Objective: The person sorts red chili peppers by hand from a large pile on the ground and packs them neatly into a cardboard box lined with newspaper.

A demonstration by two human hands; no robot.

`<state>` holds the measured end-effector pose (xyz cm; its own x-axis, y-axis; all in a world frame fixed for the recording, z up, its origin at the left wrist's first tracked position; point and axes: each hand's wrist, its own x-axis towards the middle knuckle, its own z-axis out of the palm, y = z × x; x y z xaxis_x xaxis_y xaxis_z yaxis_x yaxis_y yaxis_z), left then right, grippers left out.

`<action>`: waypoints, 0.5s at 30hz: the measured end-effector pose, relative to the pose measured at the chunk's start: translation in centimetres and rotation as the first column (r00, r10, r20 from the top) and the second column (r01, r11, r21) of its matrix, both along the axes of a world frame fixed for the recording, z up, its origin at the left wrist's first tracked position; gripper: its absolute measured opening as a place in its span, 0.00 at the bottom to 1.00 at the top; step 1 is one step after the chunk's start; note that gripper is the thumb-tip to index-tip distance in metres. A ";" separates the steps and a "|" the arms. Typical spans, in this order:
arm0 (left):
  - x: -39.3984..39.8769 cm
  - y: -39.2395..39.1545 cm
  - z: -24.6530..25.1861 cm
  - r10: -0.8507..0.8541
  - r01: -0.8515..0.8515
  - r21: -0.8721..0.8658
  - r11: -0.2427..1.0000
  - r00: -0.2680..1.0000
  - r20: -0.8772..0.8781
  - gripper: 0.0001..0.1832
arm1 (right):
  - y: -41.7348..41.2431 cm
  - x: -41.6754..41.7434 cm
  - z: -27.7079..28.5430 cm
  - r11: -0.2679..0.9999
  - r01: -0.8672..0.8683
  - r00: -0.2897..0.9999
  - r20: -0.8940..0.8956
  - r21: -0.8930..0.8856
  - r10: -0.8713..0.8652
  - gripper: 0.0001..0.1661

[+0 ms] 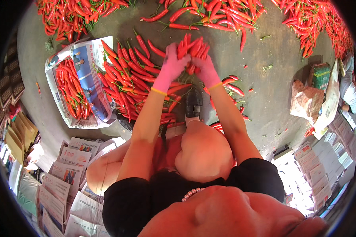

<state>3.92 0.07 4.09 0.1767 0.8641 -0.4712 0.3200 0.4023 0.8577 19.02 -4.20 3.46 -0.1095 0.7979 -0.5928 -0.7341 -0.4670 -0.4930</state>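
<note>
Both hands wear pink gloves with yellow cuffs and meet above the floor, ahead of my black shoe (pixel 194 102). My left hand (pixel 174 63) grips a bunch of red chili peppers (pixel 185 47). Against it, my right hand (pixel 206 66) closes on more red chilies (pixel 199 49); they look slightly blurred. A loose pile of red chilies (pixel 127 80) with green stems lies left of my hands. Beyond that pile, an open newspaper wrapper (pixel 90 80) holds chilies (pixel 71 89) lined up lengthwise. A few more chilies (pixel 234 89) lie on the floor beside my right forearm.
Large chili heaps lie at the top left (pixel 74 17), top centre (pixel 219 14) and top right (pixel 308 26). Folded newspapers (pixel 59 186) overlap at the lower left, others (pixel 314 174) at the lower right. A crumpled bag (pixel 305 100) stands right; another person's sleeve (pixel 350 91) shows beyond it.
</note>
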 end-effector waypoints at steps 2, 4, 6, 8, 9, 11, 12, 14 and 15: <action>1.1 -1.5 2.7 0.045 -0.058 0.056 0.997 0.978 0.202 0.36 | -2.5 0.2 -0.4 0.994 0.105 0.994 -0.010 0.004 -0.105 0.25; 0.4 -2.5 0.9 0.019 -0.011 -0.063 0.998 0.991 0.131 0.36 | -3.5 -0.2 0.0 0.991 0.091 0.996 0.011 -0.095 -0.091 0.25; 1.1 -2.4 1.0 -0.076 0.060 -0.136 0.989 0.991 -0.109 0.35 | -3.7 0.6 -0.7 0.992 0.039 0.998 0.060 -0.121 -0.032 0.23; 1.1 -0.6 1.4 -0.238 0.206 -0.142 0.968 0.935 -0.264 0.33 | -2.9 0.1 -1.6 0.983 0.044 0.999 0.030 -0.178 -0.040 0.20; 1.1 1.0 0.9 -0.300 0.269 -0.135 0.954 0.892 -0.339 0.32 | -1.5 0.0 -2.2 0.982 0.038 0.999 0.019 -0.187 -0.035 0.19; 0.8 0.0 -1.5 -0.098 0.073 -0.100 0.992 0.955 -0.279 0.28 | -0.5 0.1 -3.3 0.981 -0.103 0.990 0.078 -0.166 0.117 0.16; 1.2 -0.3 -1.6 0.042 -0.055 -0.117 0.992 0.993 -0.114 0.27 | 0.1 0.5 -3.7 0.983 -0.125 0.979 0.144 -0.137 0.145 0.15; 0.7 -0.7 0.3 0.285 -0.254 -0.243 0.936 0.953 0.100 0.29 | 1.8 0.3 -2.7 0.966 -0.243 0.936 0.239 -0.087 0.257 0.15; -0.1 -1.1 0.4 0.432 -0.355 -0.288 0.889 0.858 0.278 0.33 | 3.7 0.0 -0.4 0.943 -0.326 0.902 0.275 -0.069 0.332 0.16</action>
